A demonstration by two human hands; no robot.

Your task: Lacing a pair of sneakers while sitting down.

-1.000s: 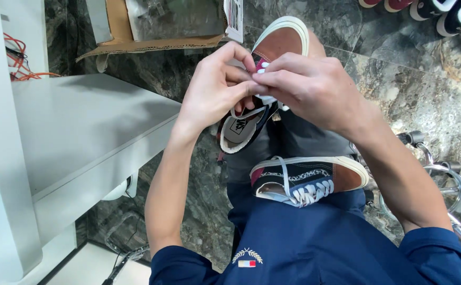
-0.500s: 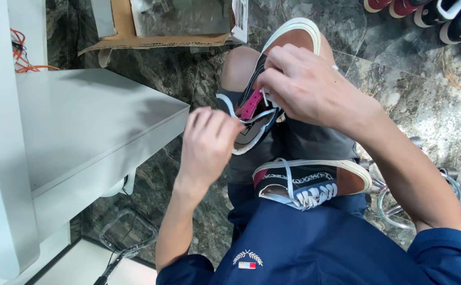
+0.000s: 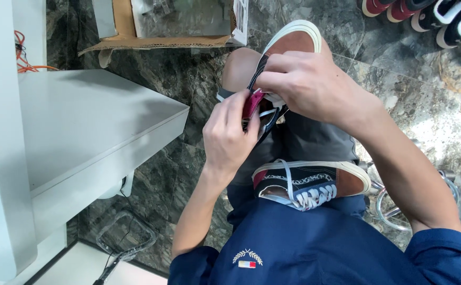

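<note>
While the left hand (image 3: 229,136) pinched the pink tongue (image 3: 251,103), the right hand (image 3: 309,84) held a narrow grip on the lace area of the upper shoe (image 3: 288,47), propped on the knee so it sat steady and close. Its laced mate (image 3: 309,184) lay across the lap, parked within reach. A white tabletop (image 3: 93,126) stood left, a cardboard box (image 3: 162,26) beyond on the floor.
</note>
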